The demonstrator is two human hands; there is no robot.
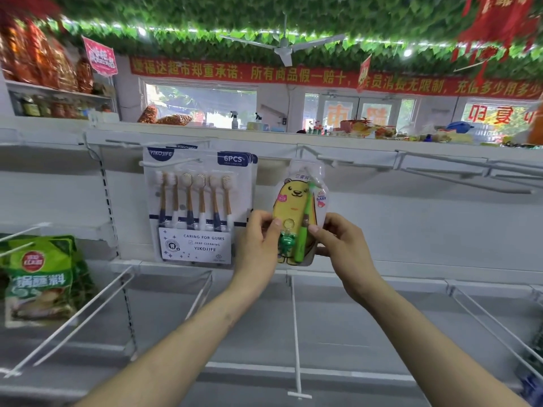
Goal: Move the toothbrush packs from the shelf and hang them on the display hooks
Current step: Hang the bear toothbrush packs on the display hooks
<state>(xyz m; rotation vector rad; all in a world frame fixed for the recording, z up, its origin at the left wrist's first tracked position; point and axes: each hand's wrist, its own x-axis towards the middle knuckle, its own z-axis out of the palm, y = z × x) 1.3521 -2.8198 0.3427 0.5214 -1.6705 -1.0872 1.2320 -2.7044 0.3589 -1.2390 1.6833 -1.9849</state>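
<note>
1. Head view, background first: white metal shop shelving (367,218) under a ceiling of green plastic leaves (264,13), with a long red banner in yellow characters (293,75) and a white ceiling fan (283,46) overhead.
2. Left of centre, hanging from a white wire display hook (164,163): clear blister packs of six brown-handled toothbrushes (197,207), several stacked one behind another, "6PCS" printed on the blue top corner.
3. Just beside them on the right, held upright in front of the back panel: a yellow bear-printed card pack with a green child's toothbrush (293,201) and a small green frog toy (285,242). Top edge up at a second white wire hook (333,160); impossible to tell whether threaded onto it.
4. Left hand (258,239) pinching the pack's lower left edge, with thumb on the front and fingers curled behind.
5. Right hand (340,248) pinching the lower right edge, thumb on the front, fingers tucked underneath and behind.
6. Far left: a green printed food pouch (41,277) on another hook, well apart from both hands.
</note>
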